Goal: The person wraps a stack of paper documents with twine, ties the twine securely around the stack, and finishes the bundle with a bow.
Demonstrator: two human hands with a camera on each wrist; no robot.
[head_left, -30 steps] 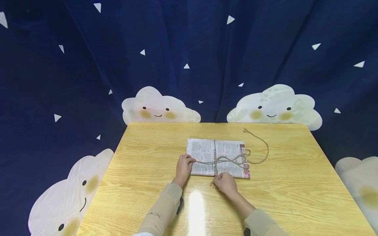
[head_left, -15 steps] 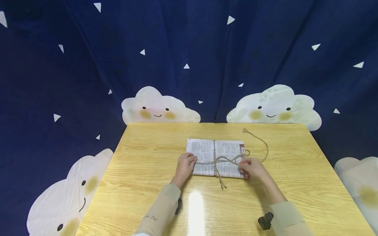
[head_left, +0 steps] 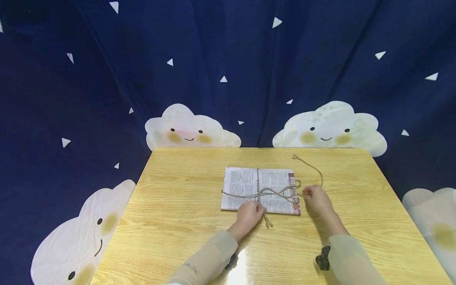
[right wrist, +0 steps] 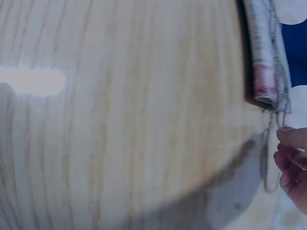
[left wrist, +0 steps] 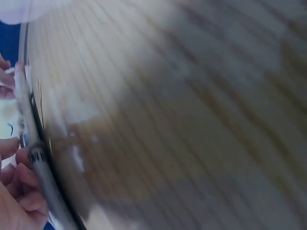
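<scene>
A folded newspaper bundle (head_left: 240, 180) lies flat on the table, with brown twine (head_left: 235, 195) running across it both ways and crossing near its middle. At the bundle's front edge my left hand (head_left: 249, 215) has its fingers curled on the twine, whose frayed ends stick out just beside it. Off the bundle's right side, my right hand (head_left: 320, 202) pinches the long strand of twine between thumb and fingertips. In the right wrist view, my right hand (right wrist: 293, 160) is by a hanging loop of twine below the bundle's corner (right wrist: 265, 81).
The wooden table (head_left: 178, 233) extends around the bundle on all sides. A loose length of twine curves toward the table's back right. Behind stands a dark blue curtain (head_left: 199, 47) with smiling clouds and white triangles.
My left hand has left the bundle's left edge and moved right to its front edge. My right hand has gone from the front ends to the strand on the right.
</scene>
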